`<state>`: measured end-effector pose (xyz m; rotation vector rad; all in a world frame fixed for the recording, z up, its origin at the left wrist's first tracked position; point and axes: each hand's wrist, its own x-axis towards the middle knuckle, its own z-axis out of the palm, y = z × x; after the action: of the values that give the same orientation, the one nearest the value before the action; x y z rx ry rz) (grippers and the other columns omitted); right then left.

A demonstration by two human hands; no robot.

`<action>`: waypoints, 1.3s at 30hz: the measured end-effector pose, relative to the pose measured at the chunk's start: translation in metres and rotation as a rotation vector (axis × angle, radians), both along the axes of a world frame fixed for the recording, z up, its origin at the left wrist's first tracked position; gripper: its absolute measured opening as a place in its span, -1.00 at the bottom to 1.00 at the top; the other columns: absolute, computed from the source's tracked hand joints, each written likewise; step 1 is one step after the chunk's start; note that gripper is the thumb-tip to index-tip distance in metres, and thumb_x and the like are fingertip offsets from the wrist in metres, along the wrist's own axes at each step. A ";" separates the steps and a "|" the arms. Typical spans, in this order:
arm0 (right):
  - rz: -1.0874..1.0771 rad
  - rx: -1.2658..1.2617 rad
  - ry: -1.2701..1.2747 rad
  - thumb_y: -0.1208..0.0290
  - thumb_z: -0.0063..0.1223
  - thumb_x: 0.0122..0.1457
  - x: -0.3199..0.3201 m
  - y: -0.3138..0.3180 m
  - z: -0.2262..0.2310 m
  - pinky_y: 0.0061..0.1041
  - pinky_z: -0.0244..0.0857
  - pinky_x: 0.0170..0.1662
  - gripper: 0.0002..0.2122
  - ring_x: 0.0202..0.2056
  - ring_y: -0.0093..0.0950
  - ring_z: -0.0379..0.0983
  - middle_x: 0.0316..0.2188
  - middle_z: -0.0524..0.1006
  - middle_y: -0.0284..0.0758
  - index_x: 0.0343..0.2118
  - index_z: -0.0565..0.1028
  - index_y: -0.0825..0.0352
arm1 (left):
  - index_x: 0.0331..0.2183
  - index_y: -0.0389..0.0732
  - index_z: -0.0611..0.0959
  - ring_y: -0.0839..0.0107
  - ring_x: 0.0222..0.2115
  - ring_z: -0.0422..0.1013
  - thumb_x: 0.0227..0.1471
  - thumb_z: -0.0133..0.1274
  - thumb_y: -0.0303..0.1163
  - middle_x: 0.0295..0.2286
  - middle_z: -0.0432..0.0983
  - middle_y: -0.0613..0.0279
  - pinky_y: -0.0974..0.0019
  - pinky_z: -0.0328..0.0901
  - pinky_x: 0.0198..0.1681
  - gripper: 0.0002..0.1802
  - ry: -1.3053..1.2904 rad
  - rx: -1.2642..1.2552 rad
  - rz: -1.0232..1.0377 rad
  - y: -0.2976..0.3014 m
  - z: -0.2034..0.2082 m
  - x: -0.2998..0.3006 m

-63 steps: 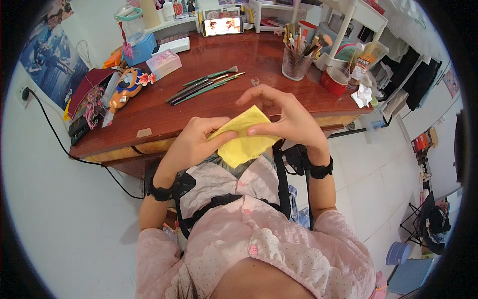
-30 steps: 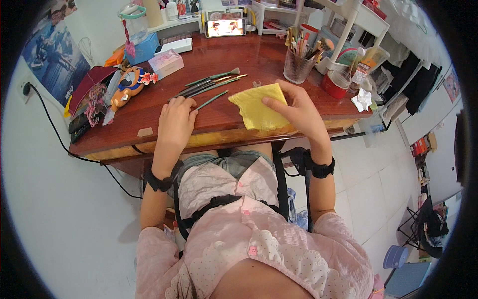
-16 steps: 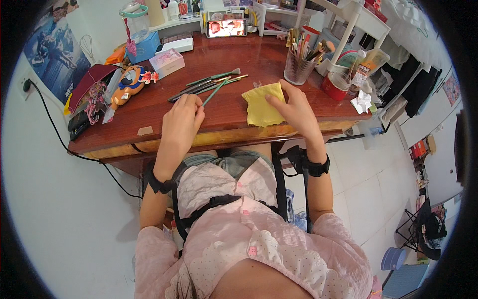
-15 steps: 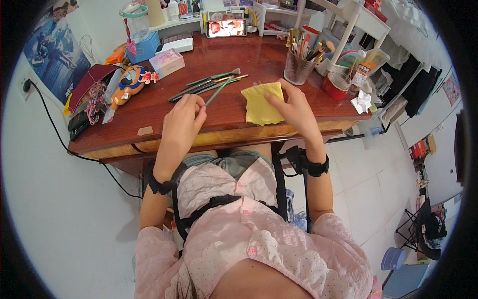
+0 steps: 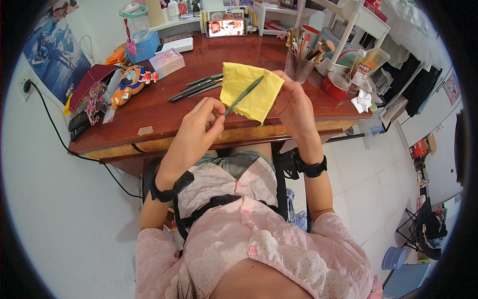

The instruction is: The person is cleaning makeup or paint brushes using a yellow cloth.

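My left hand (image 5: 201, 122) pinches one end of a slim green makeup brush (image 5: 244, 96). The brush slants up to the right, its far part in front of a yellow cloth (image 5: 236, 82). At the cloth's right edge, my right hand (image 5: 298, 109) grips it and keeps it spread out above the desk; some of those fingers are hidden behind the fabric. Whether brush and cloth touch cannot be made out. More makeup brushes (image 5: 194, 89) lie in a loose bunch on the desk, partly covered by the cloth from this angle.
On the brown desk (image 5: 149, 112), a ribbed glass cup of brushes (image 5: 298, 67) stands right of the cloth, near a red jar (image 5: 336, 84) and crumpled tissue (image 5: 362, 102). A propped phone (image 5: 226, 28) is at the back. An orange figure (image 5: 128, 87) and small boxes (image 5: 167, 61) occupy the left.
The right hand has lifted and spread the cloth, shifting it left behind the brush. My left hand has moved right with the brush, toward the cloth.
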<state>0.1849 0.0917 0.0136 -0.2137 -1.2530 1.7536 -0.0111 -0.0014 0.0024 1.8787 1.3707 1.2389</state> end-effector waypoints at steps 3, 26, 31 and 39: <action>-0.010 0.015 -0.035 0.33 -0.29 0.24 0.000 -0.001 0.000 -0.57 0.28 -0.09 -0.75 -0.17 -0.57 0.41 -0.20 0.44 -0.37 -0.13 0.33 0.37 | -0.32 -0.32 0.34 0.64 -0.54 0.29 0.06 -0.12 -0.57 -0.56 0.28 0.30 0.53 0.21 -0.46 -0.90 0.055 -0.025 0.006 0.000 -0.001 -0.002; -0.291 0.321 -0.380 0.56 -0.02 0.11 0.001 -0.015 0.007 -0.70 0.31 -0.46 -0.90 -0.52 -0.65 0.43 -0.55 0.52 -0.33 -0.36 0.49 0.47 | -0.34 -0.35 0.40 0.43 -0.43 0.39 0.03 -0.03 -0.55 -0.47 0.41 0.09 0.37 0.34 -0.34 -0.89 0.240 0.342 0.281 -0.007 0.003 0.002; -0.383 0.347 -0.412 0.55 0.04 0.08 0.003 -0.019 0.008 -0.75 0.28 -0.53 -0.95 -0.56 -0.72 0.39 -0.59 0.48 -0.41 -0.45 0.45 0.41 | -0.34 -0.28 0.42 0.03 -0.43 0.35 -0.01 -0.02 -0.52 -0.46 0.39 0.03 0.20 0.24 -0.38 -0.87 0.201 0.391 0.256 -0.009 0.004 0.003; -0.390 0.316 -0.381 0.51 0.07 0.07 0.003 -0.022 0.011 -0.78 0.27 -0.54 -0.92 -0.57 -0.76 0.36 -0.61 0.45 -0.46 -0.48 0.43 0.37 | -0.33 -0.34 0.44 0.35 -0.43 0.41 0.00 -0.01 -0.56 -0.46 0.42 0.07 0.36 0.33 -0.34 -0.87 0.262 0.408 0.268 -0.011 0.008 0.001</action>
<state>0.1876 0.0694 0.0245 -0.5849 -1.6154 1.1949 -0.0098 -0.0124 0.0101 2.2537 1.6473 1.5408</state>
